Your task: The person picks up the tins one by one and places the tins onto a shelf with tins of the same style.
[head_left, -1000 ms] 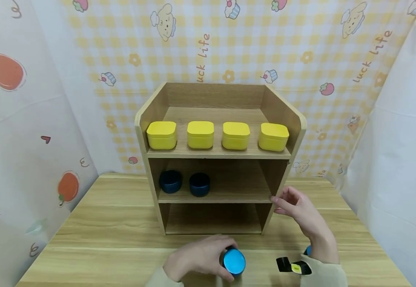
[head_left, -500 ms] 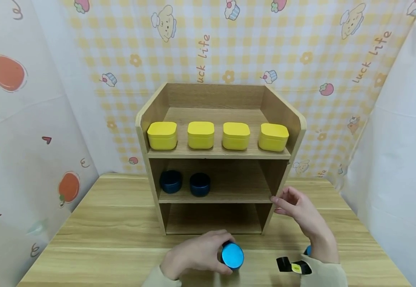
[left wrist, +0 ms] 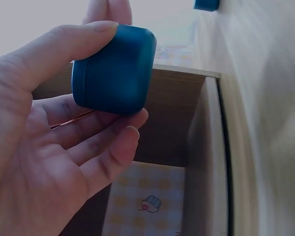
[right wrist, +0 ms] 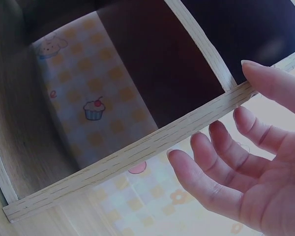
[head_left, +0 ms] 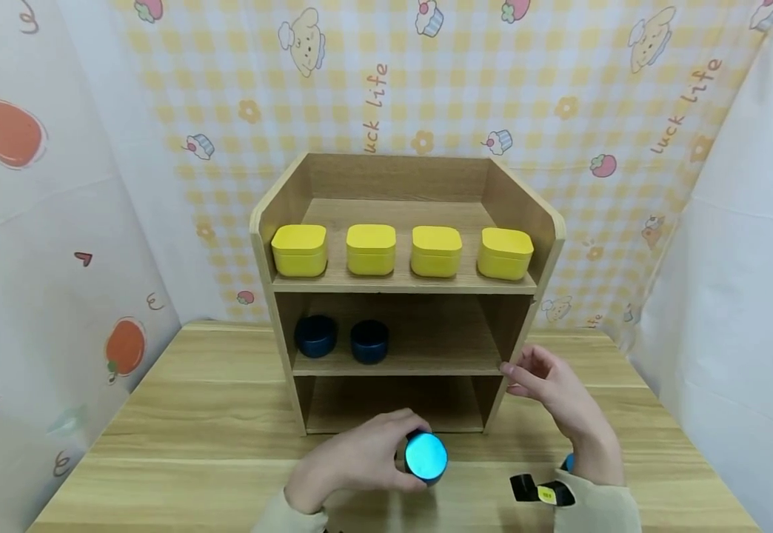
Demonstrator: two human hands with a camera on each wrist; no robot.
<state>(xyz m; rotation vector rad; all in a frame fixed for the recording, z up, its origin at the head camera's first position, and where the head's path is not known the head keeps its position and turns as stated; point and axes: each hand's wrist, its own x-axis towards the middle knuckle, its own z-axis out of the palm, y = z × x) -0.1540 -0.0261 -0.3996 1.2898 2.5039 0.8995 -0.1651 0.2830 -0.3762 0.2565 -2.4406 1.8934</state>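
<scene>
My left hand (head_left: 366,459) grips a small round blue tin (head_left: 426,457) between thumb and fingers, in front of the shelf's lowest opening. In the left wrist view the tin (left wrist: 115,69) shows a lid seam, with the thumb on one side and fingers on the other. My right hand (head_left: 563,396) holds the right side panel of the wooden shelf (head_left: 396,366). Its thumb is at the panel's front edge near the middle board, and the other fingers lie along the outside, as the right wrist view of the hand (right wrist: 255,162) shows.
Several yellow lidded boxes (head_left: 371,250) stand in a row on the top board. Two dark blue tins (head_left: 316,336) sit at the left of the middle compartment. Another blue tin (head_left: 567,463) is partly hidden behind the right wrist, near a black strap (head_left: 525,488).
My left hand has carried the blue tin forward toward the shelf and slightly left. The right hand keeps its place on the side panel.
</scene>
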